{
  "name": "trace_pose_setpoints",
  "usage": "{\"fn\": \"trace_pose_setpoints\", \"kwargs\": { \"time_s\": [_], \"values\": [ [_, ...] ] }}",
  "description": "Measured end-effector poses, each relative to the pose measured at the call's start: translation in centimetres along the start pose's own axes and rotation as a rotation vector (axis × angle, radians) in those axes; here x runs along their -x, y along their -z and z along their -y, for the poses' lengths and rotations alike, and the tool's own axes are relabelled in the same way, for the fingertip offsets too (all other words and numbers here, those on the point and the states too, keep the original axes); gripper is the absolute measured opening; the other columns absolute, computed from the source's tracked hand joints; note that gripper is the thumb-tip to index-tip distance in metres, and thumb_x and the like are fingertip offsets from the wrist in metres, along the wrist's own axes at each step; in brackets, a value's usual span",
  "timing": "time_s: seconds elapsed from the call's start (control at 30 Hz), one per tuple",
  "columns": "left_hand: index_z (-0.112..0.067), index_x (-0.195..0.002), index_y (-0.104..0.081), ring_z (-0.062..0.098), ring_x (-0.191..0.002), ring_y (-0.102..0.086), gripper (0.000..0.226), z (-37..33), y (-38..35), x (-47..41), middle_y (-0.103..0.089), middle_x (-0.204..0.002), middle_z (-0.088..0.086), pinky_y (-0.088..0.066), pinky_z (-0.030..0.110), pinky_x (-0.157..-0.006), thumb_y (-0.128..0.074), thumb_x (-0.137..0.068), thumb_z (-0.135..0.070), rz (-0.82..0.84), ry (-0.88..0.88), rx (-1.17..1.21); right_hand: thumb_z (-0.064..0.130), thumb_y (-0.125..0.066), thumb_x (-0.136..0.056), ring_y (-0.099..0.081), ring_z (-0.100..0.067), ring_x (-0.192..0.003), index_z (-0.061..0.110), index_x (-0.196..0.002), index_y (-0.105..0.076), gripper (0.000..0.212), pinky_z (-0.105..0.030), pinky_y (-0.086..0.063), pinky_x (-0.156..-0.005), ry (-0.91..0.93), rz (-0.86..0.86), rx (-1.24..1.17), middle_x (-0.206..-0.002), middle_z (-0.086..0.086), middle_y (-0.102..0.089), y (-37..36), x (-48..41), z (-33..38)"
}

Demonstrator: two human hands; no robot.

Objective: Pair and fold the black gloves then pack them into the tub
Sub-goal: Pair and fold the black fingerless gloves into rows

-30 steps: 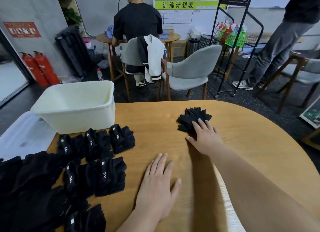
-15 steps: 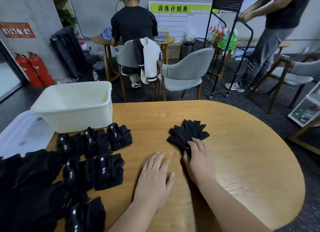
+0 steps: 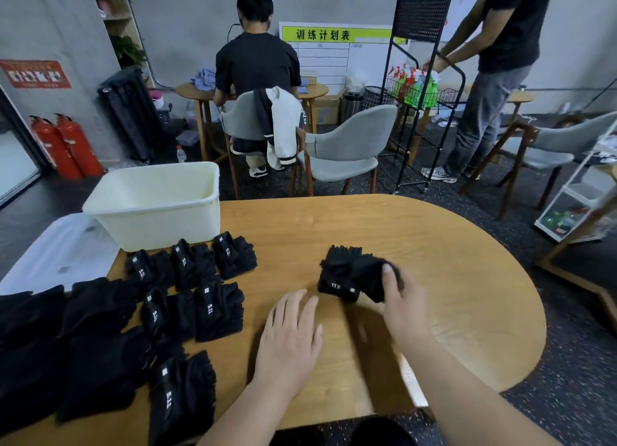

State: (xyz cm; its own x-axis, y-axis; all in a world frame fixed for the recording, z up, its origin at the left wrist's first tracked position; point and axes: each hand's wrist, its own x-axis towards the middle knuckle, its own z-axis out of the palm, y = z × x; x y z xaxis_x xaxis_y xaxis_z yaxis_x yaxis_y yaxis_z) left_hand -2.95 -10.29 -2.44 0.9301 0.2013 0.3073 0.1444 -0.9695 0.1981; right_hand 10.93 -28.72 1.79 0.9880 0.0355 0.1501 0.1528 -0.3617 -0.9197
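Observation:
A pair of black gloves lies on the wooden table just ahead of me, its cuff end lifted and doubled over the fingers. My right hand grips that cuff end, thumb on top. My left hand rests flat on the bare wood to the left of the pair, fingers straight, holding nothing. Several folded black pairs with white labels lie in rows on the left. The cream tub stands behind them at the table's far left; no gloves show inside it.
A heap of loose black gloves fills the near left corner. A translucent lid lies left of the tub. Beyond the table are grey chairs, a seated person, a standing person and a black wire rack.
My right hand dragged the pair of gloves toward me from the far middle of the table, then took hold of the cuff and turned it over. My left hand stayed flat.

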Motion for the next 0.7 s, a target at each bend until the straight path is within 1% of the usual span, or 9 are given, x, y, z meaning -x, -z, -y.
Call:
{"fn": "trace_pose_setpoints", "kwargs": {
  "time_s": [0.1, 0.17, 0.2, 0.27, 0.37, 0.47, 0.53, 0.6, 0.7],
  "values": [
    [-0.021, -0.148, -0.053, 0.024, -0.145, -0.043, 0.046, 0.1, 0.0, 0.8, -0.044, -0.155, 0.003, -0.046, 0.044, -0.116, -0.043, -0.108, -0.042, 0.024, -0.011, -0.012, 0.048, -0.052, -0.106, -0.069, -0.027, -0.097, 0.022, -0.116, -0.071, 0.035, -0.048, -0.058, -0.087, -0.192, -0.152, 0.009, -0.096, 0.003, -0.073, 1.6, -1.3, -1.0],
    [-0.022, -0.145, -0.055, 0.023, -0.143, -0.044, 0.044, 0.2, 0.0, 1.1, -0.045, -0.153, 0.002, -0.046, 0.043, -0.116, -0.042, -0.108, -0.042, 0.044, -0.021, -0.016, 0.052, -0.052, -0.104, -0.066, -0.032, -0.105, 0.021, -0.129, -0.065, 0.042, -0.050, -0.057, -0.092, -0.248, -0.138, 0.247, -0.103, -0.003, -0.072, 2.6, -0.5, -2.2],
    [-0.022, -0.142, -0.056, 0.022, -0.142, -0.045, 0.042, 0.2, 0.0, 1.1, -0.047, -0.152, 0.002, -0.046, 0.042, -0.116, -0.043, -0.107, -0.041, 0.056, -0.026, -0.021, 0.053, -0.053, -0.104, -0.061, -0.034, -0.114, 0.020, -0.138, -0.059, 0.048, -0.050, -0.054, -0.097, -0.238, -0.127, 0.431, -0.115, -0.008, -0.070, 2.9, 0.2, -2.9],
    [-0.022, -0.144, -0.056, 0.021, -0.144, -0.042, 0.045, 0.0, 0.1, 1.2, -0.045, -0.155, 0.001, -0.042, 0.041, -0.119, -0.037, -0.108, -0.041, 0.089, -0.043, -0.043, 0.052, -0.053, -0.103, -0.050, -0.036, -0.126, 0.020, -0.147, -0.050, 0.054, -0.050, -0.046, -0.104, -0.146, -0.150, 0.685, -0.136, -0.014, -0.057, 3.0, 1.9, -4.2],
    [-0.022, -0.157, -0.042, 0.023, -0.156, -0.026, 0.054, -0.4, 0.6, 0.5, -0.028, -0.167, 0.002, -0.024, 0.041, -0.129, -0.024, -0.110, -0.040, 0.182, -0.097, -0.080, 0.043, -0.050, -0.106, -0.046, -0.033, -0.131, 0.020, -0.140, -0.058, 0.042, -0.050, -0.045, -0.107, 0.136, -0.131, 0.795, -0.143, -0.010, -0.052, 2.5, 3.5, -5.5],
    [-0.021, -0.168, -0.016, 0.023, -0.163, 0.000, 0.060, -0.9, 1.3, -1.0, -0.002, -0.177, 0.003, -0.002, 0.042, -0.133, -0.023, -0.113, -0.043, 0.259, -0.206, -0.132, 0.038, -0.045, -0.109, -0.048, -0.027, -0.133, 0.024, -0.127, -0.069, 0.033, -0.048, -0.043, -0.107, 0.366, -0.030, 0.882, -0.137, 0.000, -0.061, 1.7, 3.9, -6.0],
    [-0.023, -0.170, -0.001, 0.016, -0.162, 0.013, 0.065, -1.6, 1.3, -2.4, 0.011, -0.177, -0.003, 0.007, 0.040, -0.131, -0.025, -0.114, -0.043, 0.273, -0.224, -0.111, 0.041, -0.044, -0.107, -0.052, -0.025, -0.125, 0.025, -0.119, -0.074, 0.036, -0.045, -0.042, -0.102, 0.436, -0.023, 0.928, -0.126, 0.003, -0.065, 1.6, 4.1, -5.8],
    [-0.023, -0.169, 0.008, 0.012, -0.161, 0.018, 0.069, -2.5, 1.1, -3.9, 0.016, -0.176, -0.006, 0.006, 0.040, -0.132, -0.028, -0.114, -0.044, 0.299, -0.187, -0.062, 0.042, -0.043, -0.106, -0.054, -0.026, -0.118, 0.025, -0.120, -0.074, 0.038, -0.045, -0.041, -0.101, 0.431, -0.044, 0.945, -0.120, 0.004, -0.066, 1.6, 4.3, -5.7],
    [-0.021, -0.170, 0.002, 0.013, -0.163, 0.009, 0.073, -3.9, 0.3, -5.8, 0.004, -0.178, -0.004, 0.000, 0.041, -0.133, -0.033, -0.113, -0.048, 0.364, -0.161, -0.037, 0.040, -0.047, -0.105, -0.057, -0.029, -0.108, 0.022, -0.125, -0.072, 0.037, -0.046, -0.041, -0.094, 0.446, -0.091, 0.942, -0.115, 0.002, -0.068, 1.9, 4.6, -5.7]
  ]
}}
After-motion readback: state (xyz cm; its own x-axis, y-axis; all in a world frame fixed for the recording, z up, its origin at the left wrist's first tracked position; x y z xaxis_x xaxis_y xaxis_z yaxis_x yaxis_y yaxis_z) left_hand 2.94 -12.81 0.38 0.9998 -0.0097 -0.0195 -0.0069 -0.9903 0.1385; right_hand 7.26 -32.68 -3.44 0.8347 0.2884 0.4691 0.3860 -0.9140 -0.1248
